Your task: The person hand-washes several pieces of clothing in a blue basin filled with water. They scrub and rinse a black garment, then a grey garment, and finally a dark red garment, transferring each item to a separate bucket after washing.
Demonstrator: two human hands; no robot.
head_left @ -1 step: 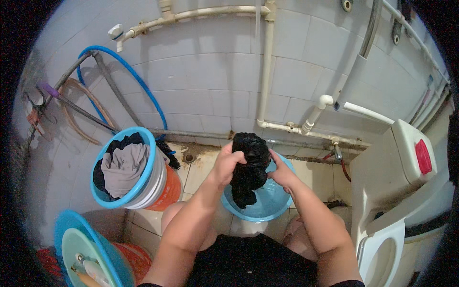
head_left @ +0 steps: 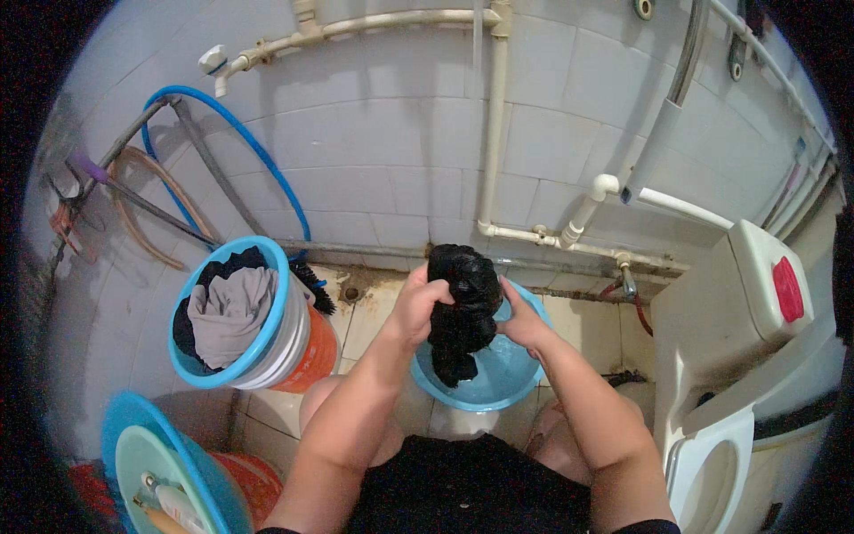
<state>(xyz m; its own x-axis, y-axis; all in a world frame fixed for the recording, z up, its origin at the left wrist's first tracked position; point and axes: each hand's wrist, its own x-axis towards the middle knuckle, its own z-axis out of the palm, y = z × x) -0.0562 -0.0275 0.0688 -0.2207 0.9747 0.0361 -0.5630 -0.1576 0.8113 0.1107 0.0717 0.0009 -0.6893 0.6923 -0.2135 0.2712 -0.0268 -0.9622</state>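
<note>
A person crouches on a tiled washroom floor, both hands wringing a bunched black garment [head_left: 461, 303] above a light blue basin [head_left: 516, 378]. The left hand [head_left: 418, 307] is curled tight around the upper left side of the wet cloth; the right hand [head_left: 520, 322] presses against its right side, fingers partly wrapped behind the bundle, so how far they close cannot be told. The garment hangs with its lower end dipping inside the basin, which sits on the floor between the person's knees.

To the left, a blue-rimmed bucket [head_left: 267, 343] stacked in an orange one holds grey and dark laundry [head_left: 231, 311]. A white toilet [head_left: 721, 445] stands close at the right, and white pipes [head_left: 494, 133] run along the wall.

The risks look modest but real: a slack grip could drop the sodden cloth past the basin rim onto the stained floor tiles, and squeezing it off-centre could send water over the edge, leaving the tiles slick under the crouched feet. A hard twist might also tip the shallow basin.
</note>
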